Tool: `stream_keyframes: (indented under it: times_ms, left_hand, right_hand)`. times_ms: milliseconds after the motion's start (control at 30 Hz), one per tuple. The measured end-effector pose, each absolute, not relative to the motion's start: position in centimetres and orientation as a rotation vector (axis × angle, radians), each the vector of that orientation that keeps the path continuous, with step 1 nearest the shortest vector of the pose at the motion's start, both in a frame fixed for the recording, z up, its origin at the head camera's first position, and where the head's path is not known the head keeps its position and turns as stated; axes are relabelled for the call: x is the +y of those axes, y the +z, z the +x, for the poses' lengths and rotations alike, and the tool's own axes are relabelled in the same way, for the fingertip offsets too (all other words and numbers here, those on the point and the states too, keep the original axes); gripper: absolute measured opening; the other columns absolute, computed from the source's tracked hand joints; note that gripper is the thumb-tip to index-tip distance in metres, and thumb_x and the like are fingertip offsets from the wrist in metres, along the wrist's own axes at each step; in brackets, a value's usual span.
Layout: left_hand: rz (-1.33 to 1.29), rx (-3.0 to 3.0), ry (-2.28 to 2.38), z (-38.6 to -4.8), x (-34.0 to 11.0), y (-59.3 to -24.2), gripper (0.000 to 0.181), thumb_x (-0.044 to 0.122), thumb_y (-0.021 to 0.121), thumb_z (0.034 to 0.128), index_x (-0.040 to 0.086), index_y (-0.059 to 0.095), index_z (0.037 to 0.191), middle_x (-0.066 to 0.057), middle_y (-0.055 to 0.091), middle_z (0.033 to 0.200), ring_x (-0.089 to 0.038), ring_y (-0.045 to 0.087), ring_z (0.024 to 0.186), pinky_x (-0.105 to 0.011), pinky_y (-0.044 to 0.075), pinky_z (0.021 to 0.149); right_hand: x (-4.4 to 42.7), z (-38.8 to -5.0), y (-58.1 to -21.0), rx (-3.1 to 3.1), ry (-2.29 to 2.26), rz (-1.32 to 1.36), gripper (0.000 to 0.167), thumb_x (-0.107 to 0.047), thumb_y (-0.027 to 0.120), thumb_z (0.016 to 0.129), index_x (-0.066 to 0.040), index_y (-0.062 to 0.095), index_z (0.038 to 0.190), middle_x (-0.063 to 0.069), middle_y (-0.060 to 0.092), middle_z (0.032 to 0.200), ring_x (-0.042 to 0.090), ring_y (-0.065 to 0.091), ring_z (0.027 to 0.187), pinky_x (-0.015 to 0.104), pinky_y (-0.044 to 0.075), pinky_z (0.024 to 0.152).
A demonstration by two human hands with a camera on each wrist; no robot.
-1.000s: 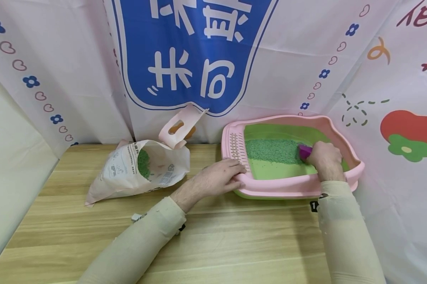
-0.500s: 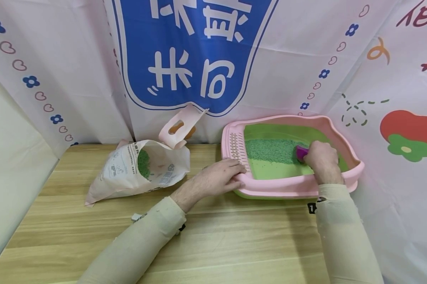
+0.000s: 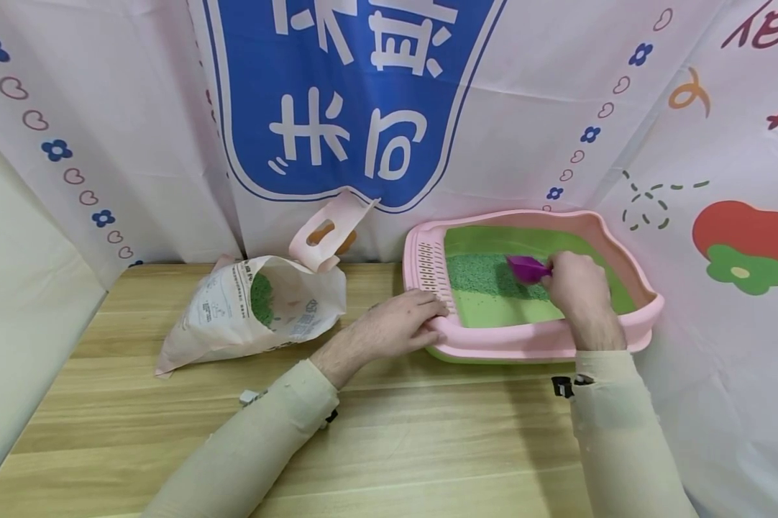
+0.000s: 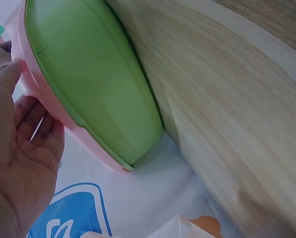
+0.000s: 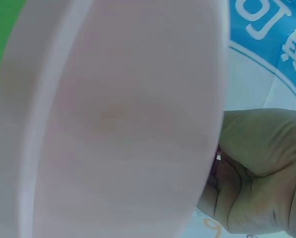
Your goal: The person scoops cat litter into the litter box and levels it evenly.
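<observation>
A pink-rimmed green litter box (image 3: 505,344) stands at the table's right, with green granular litter (image 3: 482,273) inside. My left hand (image 3: 395,324) holds its near-left corner; in the left wrist view, the left hand's thumb and bent fingers (image 4: 41,124) touch the pink rim. My right hand (image 3: 579,288) reaches over the near rim and grips the handle of a purple scoop (image 3: 528,269). The scoop's blade points left over the litter; whether it touches cannot be seen. In the right wrist view, the pink wall (image 5: 133,119) hides most of the scoop and part of the right hand (image 5: 267,168).
An opened white bag (image 3: 217,309) of green litter lies on its side at the left of the wooden table (image 3: 428,446). Its torn pink handle strip (image 3: 331,230) sticks up behind. Printed cloth (image 3: 518,144) hangs close behind the table and on the right.
My right hand has shifted slightly left with the scoop. The blade has swung left, and more of it shows above the litter. My left hand and the box stay put.
</observation>
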State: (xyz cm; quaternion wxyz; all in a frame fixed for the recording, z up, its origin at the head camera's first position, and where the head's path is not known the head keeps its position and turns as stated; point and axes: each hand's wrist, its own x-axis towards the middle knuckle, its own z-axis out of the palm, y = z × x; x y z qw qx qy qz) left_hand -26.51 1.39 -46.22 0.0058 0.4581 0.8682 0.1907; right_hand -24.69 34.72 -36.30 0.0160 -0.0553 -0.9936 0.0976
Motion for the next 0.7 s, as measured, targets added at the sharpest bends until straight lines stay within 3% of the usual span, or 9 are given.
stream_keyframes:
  times_ms: [433, 700]
  left_hand:
    - [1.460, 2.722, 0.611, -26.4, 1.3, -46.1, 0.048, 0.044, 0.074, 0.1169, 0.014, 0.072, 0.154, -0.008, 0.072, 0.160, -0.028, 0.066, 0.153, -0.045, 0.053, 0.136]
    - [1.477, 2.713, 0.604, -26.5, 1.4, -46.0, 0.047, 0.043, 0.074, 0.1170, 0.013, 0.072, 0.154, -0.009, 0.072, 0.160, -0.028, 0.066, 0.154, -0.045, 0.053, 0.136]
  right_hand:
    - [31.3, -23.6, -36.4, -2.991, 0.380, -0.069, 0.025, -0.011, 0.076, 0.111, 0.003, 0.078, 0.132, 0.035, 0.083, 0.118, 0.051, 0.079, 0.089, 0.060, 0.064, 0.073]
    - [30.0, -23.4, -36.3, -2.975, 0.435, -0.079, 0.028, -0.010, 0.075, 0.112, 0.002, 0.078, 0.136, 0.034, 0.084, 0.118, 0.039, 0.077, 0.076, 0.041, 0.058, 0.058]
